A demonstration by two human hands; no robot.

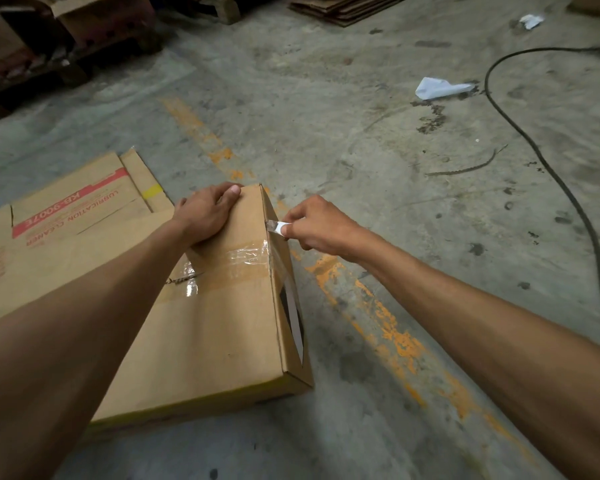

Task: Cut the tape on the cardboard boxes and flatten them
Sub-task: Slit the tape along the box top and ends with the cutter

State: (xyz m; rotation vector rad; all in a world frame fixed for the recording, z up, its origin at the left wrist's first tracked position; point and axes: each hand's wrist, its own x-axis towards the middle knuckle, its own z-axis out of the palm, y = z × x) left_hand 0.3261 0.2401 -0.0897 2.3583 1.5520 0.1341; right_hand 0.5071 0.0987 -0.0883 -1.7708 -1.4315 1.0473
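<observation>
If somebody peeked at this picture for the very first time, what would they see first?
First, two bare arms reaching in from the bottom to a brown cardboard box on the grey floor in the middle. The left hand presses on the box's top far end, while the right hand pokes a small white-handled blade into its right side, above the shiny clear tape. A flattened box with red printing lies to the left.

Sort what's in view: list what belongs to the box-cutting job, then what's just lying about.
Job:
- cardboard box, with clear tape
- small blade in right hand
- left hand steadying the box
- flattened carton

Lying about:
- black cable
- white scrap
- cardboard stack
</observation>
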